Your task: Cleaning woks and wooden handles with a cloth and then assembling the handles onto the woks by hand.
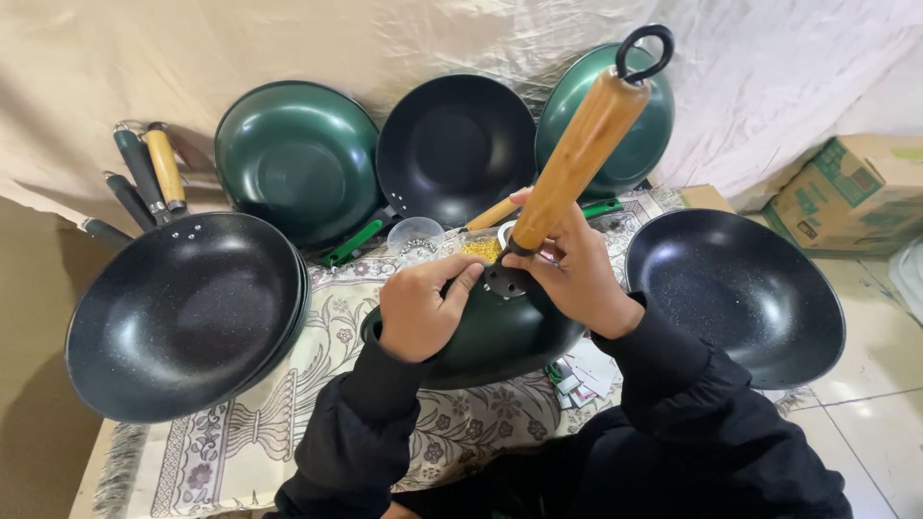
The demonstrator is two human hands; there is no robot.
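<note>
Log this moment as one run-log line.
left hand: steadies green wok at bracket | right hand: grips wooden handle, upright | nearby: stacked black woks, patterned mat

My left hand (pixel 420 309) steadies an upturned green wok (pixel 500 336) on my lap while my right hand (pixel 574 272) grips the base of its wooden handle (pixel 580 154), which points up and away. Dark woks (pixel 183 312) surround me on a patterned rug (pixel 250 442), beside a cardboard box (pixel 851 192).
</note>
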